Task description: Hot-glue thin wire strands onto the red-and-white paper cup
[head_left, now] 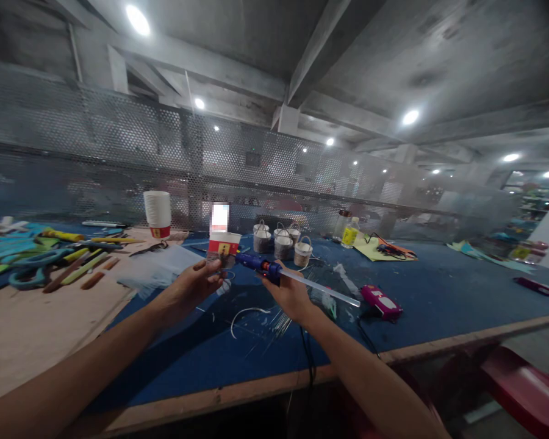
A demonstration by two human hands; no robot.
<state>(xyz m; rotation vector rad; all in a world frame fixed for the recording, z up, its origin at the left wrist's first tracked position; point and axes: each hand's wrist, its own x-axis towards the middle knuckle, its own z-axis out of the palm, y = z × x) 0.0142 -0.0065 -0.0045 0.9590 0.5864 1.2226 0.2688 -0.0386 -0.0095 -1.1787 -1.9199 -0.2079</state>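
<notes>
Right hand (pixel 289 292) clamped on glue gun (pixel 256 263), nozzle toward paper cup (pixel 223 244); left hand (pixel 200 279) pinches cup base, steadying it, centre frame.

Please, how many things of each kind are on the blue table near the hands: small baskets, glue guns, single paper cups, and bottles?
Small baskets: 4
Glue guns: 2, a blue glue gun in the right hand and a pink glue gun lying on the table
Single paper cups: 1, by the left hand
Bottles: 2
Total: 9

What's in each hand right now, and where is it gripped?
Right hand grips the blue glue gun by its handle. Left hand pinches a small object, too blurred to identify.
</notes>
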